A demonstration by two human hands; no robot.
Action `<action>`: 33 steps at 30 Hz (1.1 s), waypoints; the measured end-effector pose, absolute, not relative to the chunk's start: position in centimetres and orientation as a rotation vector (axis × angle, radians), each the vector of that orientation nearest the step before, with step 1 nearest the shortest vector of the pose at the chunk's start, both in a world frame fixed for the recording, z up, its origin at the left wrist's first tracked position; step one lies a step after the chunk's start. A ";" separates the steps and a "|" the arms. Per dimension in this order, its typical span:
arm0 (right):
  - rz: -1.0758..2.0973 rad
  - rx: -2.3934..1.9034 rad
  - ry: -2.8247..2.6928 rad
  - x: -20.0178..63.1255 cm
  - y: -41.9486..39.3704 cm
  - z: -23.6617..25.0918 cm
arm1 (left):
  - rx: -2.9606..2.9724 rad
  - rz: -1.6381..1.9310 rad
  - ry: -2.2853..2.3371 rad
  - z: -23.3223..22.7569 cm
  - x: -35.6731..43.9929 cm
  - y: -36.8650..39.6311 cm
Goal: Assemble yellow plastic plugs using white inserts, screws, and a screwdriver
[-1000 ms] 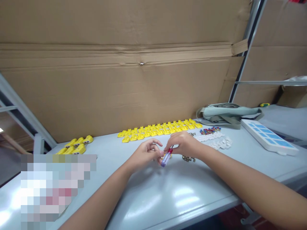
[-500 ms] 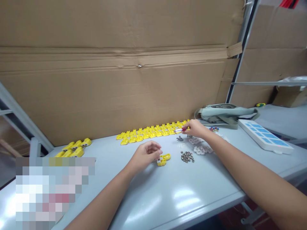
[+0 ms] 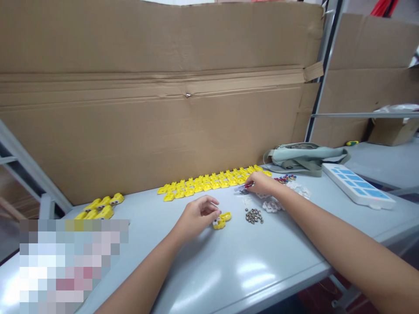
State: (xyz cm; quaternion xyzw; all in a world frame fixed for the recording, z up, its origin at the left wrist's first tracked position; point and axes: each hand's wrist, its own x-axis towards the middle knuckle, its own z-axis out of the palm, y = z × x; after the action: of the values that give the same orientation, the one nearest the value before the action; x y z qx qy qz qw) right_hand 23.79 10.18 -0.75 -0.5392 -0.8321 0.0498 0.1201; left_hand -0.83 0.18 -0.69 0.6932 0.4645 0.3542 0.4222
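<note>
My left hand (image 3: 196,216) rests on the grey table (image 3: 209,270), fingertips pinching a small yellow plastic part (image 3: 221,219). My right hand (image 3: 263,183) reaches farther back and holds a small screwdriver (image 3: 242,187) with a red and clear handle, lying nearly flat and pointing left. That hand hovers over white plastic pieces (image 3: 273,203), just in front of a long row of yellow parts (image 3: 209,182). A little heap of metal screws (image 3: 254,215) lies between my two hands.
A second group of yellow parts (image 3: 100,205) lies at the left. Small red and blue bits (image 3: 285,178), a grey-green bag (image 3: 304,156) and a white tray with blue cells (image 3: 358,185) sit at the right. A tall cardboard wall (image 3: 163,100) backs the table.
My right hand carried the screwdriver away from the yellow part toward the back row, then drew it slightly nearer and lower over the white pieces. My left hand stayed on the yellow part.
</note>
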 end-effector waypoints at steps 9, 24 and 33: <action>0.122 -1.543 -2.252 23.4 10.0 -0.4 | 2.076 0.759 1.372 0.7 1.9 1.6; 0.127 -1.483 -2.165 22.8 9.3 0.4 | 2.411 0.552 1.347 1.4 4.1 4.0; 0.245 -0.973 -2.342 20.0 6.3 0.9 | 2.249 0.254 1.262 1.4 -1.3 0.0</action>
State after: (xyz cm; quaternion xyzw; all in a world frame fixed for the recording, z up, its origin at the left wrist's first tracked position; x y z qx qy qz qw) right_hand 20.03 6.26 0.86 -0.3653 -0.8790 0.0919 0.2924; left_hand -1.28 0.00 1.37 0.8353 0.4687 0.0943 0.2715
